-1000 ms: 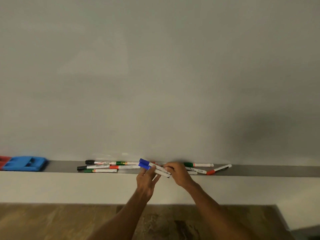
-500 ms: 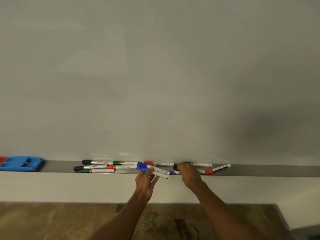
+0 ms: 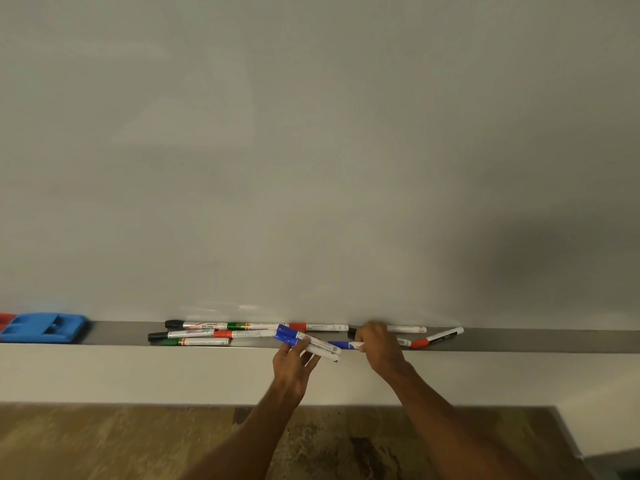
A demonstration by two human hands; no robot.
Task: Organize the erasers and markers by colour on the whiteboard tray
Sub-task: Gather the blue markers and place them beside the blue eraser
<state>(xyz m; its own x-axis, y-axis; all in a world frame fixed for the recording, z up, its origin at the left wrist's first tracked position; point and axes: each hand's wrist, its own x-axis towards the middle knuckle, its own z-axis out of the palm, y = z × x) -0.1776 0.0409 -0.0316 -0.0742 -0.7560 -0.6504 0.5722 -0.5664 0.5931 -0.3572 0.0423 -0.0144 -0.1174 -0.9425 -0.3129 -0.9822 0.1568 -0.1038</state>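
Observation:
My left hand (image 3: pixel 293 362) holds two blue-capped markers (image 3: pixel 308 342) just in front of the grey whiteboard tray (image 3: pixel 536 341). My right hand (image 3: pixel 379 346) reaches into the tray and pinches a blue marker (image 3: pixel 343 345) lying there; a black cap (image 3: pixel 352 332) shows by its fingers. A pile of black, green and red markers (image 3: pixel 214 335) lies on the tray to the left. One red-capped marker (image 3: pixel 436 338) lies tilted to the right of my right hand. A blue eraser (image 3: pixel 43 328) sits at the tray's far left, with a red eraser (image 3: pixel 5 320) at the frame edge.
The whiteboard (image 3: pixel 311 150) fills the view above the tray. Below the tray runs a white wall band (image 3: pixel 104 372), then a brown floor (image 3: pixel 104 441). The tray's right stretch holds nothing past the tilted red marker.
My right hand moved right from the markers held by my left hand into the tray, then closed on a blue marker there. My left hand stayed put with its two blue markers.

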